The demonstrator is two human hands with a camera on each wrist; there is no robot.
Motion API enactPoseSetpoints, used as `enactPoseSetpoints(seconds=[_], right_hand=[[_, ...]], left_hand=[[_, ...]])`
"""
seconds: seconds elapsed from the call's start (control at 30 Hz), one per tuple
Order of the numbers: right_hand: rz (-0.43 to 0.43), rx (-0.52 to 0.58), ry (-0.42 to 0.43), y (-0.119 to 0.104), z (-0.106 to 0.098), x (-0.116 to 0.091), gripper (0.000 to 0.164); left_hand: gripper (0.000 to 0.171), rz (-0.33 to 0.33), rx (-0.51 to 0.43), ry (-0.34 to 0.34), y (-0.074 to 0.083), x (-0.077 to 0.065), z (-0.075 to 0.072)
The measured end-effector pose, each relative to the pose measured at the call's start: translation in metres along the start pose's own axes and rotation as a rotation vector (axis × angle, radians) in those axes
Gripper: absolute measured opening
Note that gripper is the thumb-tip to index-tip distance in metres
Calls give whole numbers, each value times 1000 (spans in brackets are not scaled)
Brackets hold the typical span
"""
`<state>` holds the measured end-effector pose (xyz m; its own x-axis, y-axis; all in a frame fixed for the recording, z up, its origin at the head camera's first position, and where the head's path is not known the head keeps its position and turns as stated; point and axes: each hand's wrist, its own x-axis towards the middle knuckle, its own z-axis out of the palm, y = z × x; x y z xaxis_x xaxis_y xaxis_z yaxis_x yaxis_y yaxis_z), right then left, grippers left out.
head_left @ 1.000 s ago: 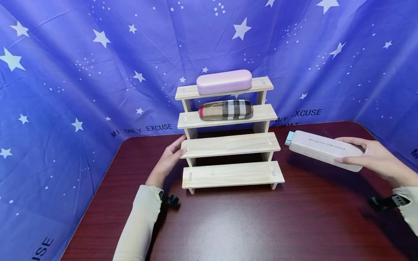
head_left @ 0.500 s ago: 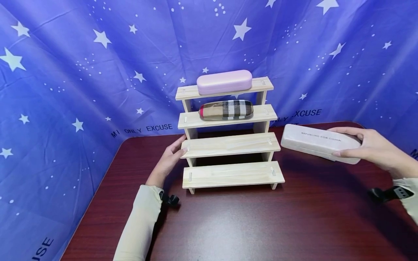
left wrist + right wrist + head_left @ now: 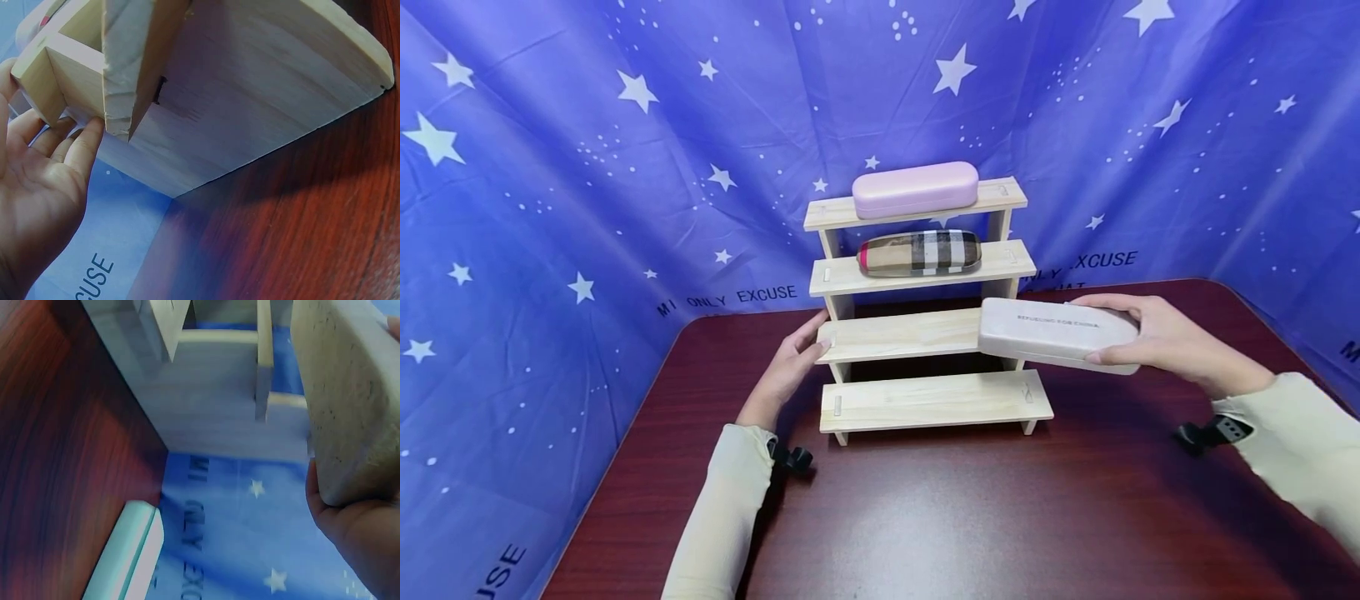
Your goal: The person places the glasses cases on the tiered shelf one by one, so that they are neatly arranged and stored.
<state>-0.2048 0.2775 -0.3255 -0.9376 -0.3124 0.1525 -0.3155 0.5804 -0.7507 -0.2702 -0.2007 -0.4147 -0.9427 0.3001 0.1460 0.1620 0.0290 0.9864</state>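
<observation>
A pale grey glasses case (image 3: 1056, 333) with printed lettering is held by its right end in my right hand (image 3: 1157, 337), thumb on the near side and fingers on the far side. Its left end overlaps the right end of the second step from the bottom of a wooden step shelf (image 3: 925, 400). At the left, my left hand (image 3: 790, 358) holds the end of that same step, thumb on top; the left wrist view shows fingers (image 3: 84, 147) against the wood beneath. A lilac glasses case (image 3: 916, 190) rests on the top step, a plaid one (image 3: 919, 253) one step lower.
In the right wrist view a light teal case (image 3: 125, 550) lies on the dark red table (image 3: 895, 517), right of the shelf; the grey case and right hand mostly hide it in the head view. A blue star-patterned curtain (image 3: 760, 100) hangs close behind.
My right hand has carried the grey glasses case leftward, from beside the shelf to over the step's right end, after first lifting slightly. My left hand stays at the shelf.
</observation>
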Motion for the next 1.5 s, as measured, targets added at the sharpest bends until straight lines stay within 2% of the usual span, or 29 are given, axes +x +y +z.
enactPoseSetpoints(seconds=[0.23,0.47,0.77,0.93,1.23,1.5], right_hand=[[-32,46,-52,-14,21,23,62],[-43,-31,-105,-21,38,49,67],[-28,51,-183,-27,60,75,67],[-49,45,-196,-30,70,88,69],[-116,20,-227,-35,85,105,69],[-127,76,-256,-36,91,112,71]], left_hand=[[56,-6,-17,-6,-1,-1,0],[57,-3,-35,-4,-1,-1,1],[57,-2,-33,-14,-1,0,0],[57,-11,-26,0,-1,0,1],[58,-18,-3,11,1,-1,1],[59,-10,-1,10,1,-2,2]])
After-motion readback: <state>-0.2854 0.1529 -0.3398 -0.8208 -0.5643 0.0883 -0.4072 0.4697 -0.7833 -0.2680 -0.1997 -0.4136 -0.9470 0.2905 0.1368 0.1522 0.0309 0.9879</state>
